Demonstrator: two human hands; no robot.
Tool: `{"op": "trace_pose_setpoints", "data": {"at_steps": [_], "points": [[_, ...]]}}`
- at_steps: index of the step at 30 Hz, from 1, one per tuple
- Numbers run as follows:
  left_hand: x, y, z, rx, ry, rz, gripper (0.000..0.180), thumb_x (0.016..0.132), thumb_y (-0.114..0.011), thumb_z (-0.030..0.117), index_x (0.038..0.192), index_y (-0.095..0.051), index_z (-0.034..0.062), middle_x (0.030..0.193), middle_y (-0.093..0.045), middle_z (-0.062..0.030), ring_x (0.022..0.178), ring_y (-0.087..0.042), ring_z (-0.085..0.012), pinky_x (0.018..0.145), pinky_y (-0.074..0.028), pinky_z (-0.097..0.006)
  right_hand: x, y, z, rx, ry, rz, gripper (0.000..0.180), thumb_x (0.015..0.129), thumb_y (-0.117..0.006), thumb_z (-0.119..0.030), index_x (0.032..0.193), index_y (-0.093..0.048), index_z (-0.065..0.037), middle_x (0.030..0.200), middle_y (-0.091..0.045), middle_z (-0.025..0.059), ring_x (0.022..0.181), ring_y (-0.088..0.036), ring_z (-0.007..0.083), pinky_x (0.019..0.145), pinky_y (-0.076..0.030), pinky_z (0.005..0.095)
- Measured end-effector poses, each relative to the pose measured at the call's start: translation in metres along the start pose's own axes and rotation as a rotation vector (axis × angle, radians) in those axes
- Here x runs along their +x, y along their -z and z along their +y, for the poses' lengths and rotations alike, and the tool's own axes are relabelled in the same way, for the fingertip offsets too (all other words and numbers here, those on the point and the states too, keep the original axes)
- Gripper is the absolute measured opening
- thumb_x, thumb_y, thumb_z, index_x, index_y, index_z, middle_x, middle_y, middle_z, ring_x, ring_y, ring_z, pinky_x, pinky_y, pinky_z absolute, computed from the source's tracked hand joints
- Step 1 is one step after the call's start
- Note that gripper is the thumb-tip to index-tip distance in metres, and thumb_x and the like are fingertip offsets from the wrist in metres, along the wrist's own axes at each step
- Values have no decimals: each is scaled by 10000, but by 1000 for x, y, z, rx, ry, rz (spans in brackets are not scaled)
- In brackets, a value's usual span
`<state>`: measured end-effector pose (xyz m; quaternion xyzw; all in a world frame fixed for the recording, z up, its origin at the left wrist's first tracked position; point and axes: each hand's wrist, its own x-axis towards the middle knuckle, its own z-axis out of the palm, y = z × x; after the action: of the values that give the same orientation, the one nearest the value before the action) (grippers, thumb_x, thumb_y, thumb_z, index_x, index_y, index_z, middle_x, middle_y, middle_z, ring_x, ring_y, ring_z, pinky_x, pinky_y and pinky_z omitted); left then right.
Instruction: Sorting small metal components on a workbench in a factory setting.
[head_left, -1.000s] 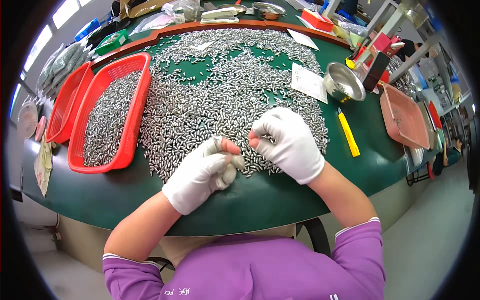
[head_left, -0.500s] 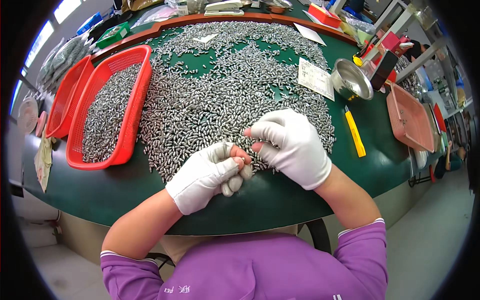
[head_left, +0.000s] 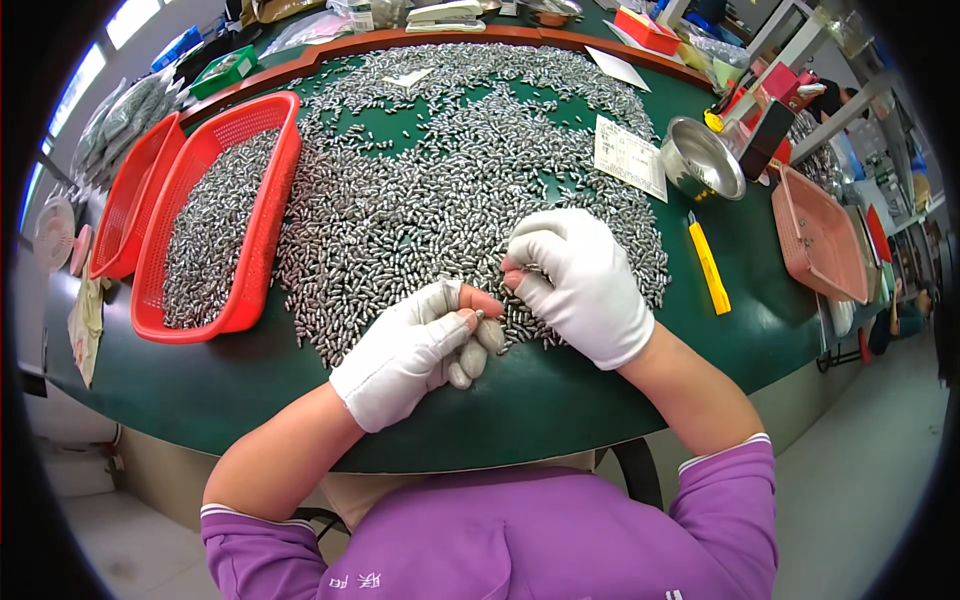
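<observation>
Both hands wear white gloves with the thumb and index fingertips bare. My left hand [head_left: 420, 347] is closed at the near edge of a wide spread of small silvery metal parts [head_left: 400, 225]. One such small metal part [head_left: 480, 314] shows between its thumb and index finger, while its other fingers curl inward. To the right, my right hand [head_left: 578, 285] hovers over the spread, thumb and index fingertip pinched close together. Whatever may be between those fingertips is too small to make out. The parts lie loose on a dark green table [head_left: 250, 385].
At the left stands a red perforated basket [head_left: 285, 190] of the same parts, beside another red basket [head_left: 125, 225]. Rightward are a paper slip [head_left: 630, 160], a steel bowl [head_left: 680, 165], a yellow cutter [head_left: 709, 268] and a pink basket [head_left: 820, 245]. A wooden rim [head_left: 440, 38] edges the far side.
My right hand has moved slightly left and away from me, and its thumb and index finger have closed from apart to a pinch. My left hand has barely moved.
</observation>
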<state>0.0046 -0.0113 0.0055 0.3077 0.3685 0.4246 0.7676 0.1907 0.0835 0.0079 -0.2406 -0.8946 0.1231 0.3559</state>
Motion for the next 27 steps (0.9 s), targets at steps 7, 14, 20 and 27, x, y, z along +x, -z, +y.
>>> {"op": "trace_pose_setpoints", "data": {"at_steps": [7, 14, 20, 27], "points": [[0, 0, -1, -80, 18, -28, 215, 917, -553, 188, 1067, -493, 45, 939, -583, -53, 711, -512, -81, 647, -426, -205, 6, 0, -12, 241, 224, 15, 179, 632, -712, -67, 774, -608, -32, 754, -609, 89, 659, -594, 286, 577, -486, 370], [1, 0, -1, -10, 5, 61, 157, 951, -502, 186, 1037, -503, 54, 864, -589, -44, 629, -485, -71, 587, -418, -179, 5, 4, -9, 260, 164, -76, 186, 685, -713, -54, 845, -619, -53, 830, -628, 92, 706, -604, 276, 619, -490, 350], [6, 8, -6, -176, -84, -90, 334, 960, -499, 293, 1168, -478, 32, 1029, -571, -80, 848, -556, -137, 786, -475, -278, 8, 7, -11, 162, 152, 85, 224, 615, -717, -55, 825, -639, -46, 780, -606, 93, 670, -596, 288, 576, -485, 360], [11, 10, -14, -440, -102, -163, 482, 930, -529, 375, 1253, -427, 32, 1206, -497, -100, 1111, -505, -230, 1024, -379, -394, 5, 1, -15, 184, 161, -70, 260, 564, -739, -77, 801, -634, -63, 861, -601, 97, 753, -593, 294, 655, -479, 390]]}}
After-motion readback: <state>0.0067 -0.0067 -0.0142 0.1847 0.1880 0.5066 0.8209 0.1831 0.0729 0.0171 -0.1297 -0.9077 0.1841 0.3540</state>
